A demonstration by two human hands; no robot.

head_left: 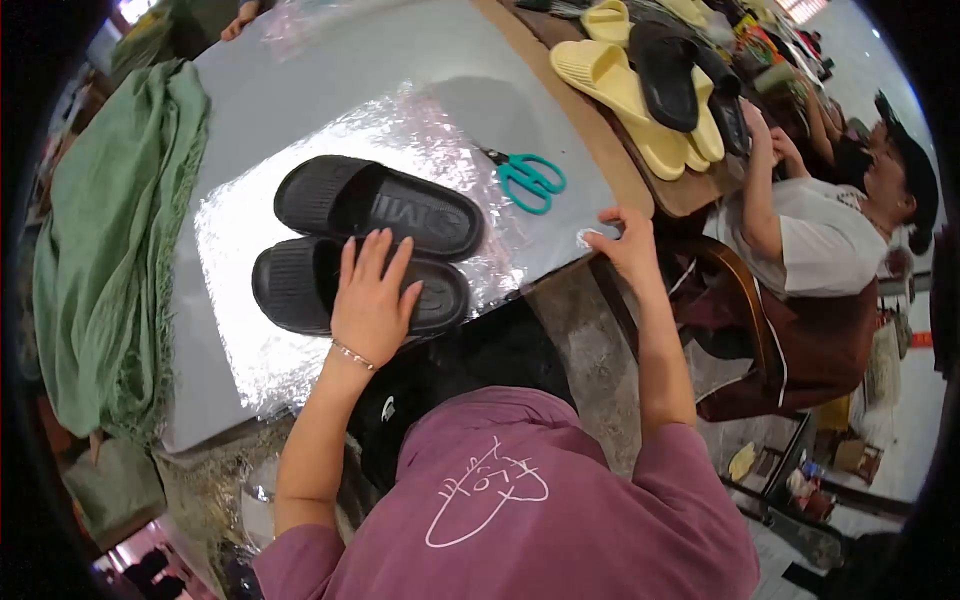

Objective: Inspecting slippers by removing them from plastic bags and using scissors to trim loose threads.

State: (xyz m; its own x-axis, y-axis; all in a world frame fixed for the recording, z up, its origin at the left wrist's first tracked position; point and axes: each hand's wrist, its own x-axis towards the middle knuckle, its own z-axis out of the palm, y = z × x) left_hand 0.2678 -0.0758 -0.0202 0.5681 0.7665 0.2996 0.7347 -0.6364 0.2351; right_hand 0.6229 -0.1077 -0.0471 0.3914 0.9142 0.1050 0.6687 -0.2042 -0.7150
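Observation:
Two black slide sandals lie side by side on a sheet of shiny clear plastic wrap (235, 340) on the grey table. My left hand (375, 305) rests flat with fingers spread on the nearer black slide (290, 285), covering part of its footbed. The farther black slide (420, 210) lies untouched just beyond. At the table's right corner is my right hand (632, 245), thumb and forefinger apart. Its thumb tip is at a small white crumpled-looking patch (584, 238), too small to name. Teal-handled scissors (532, 183) lie between the slides and that corner.
Green cloth (120, 250) drapes over the table's left side. On a brown board at the far right are pale yellow slides (620, 95) and a black slide (665, 75). A person (820, 220) sits to the right by a wooden chair. Another person's hand (240, 20) shows at the far edge.

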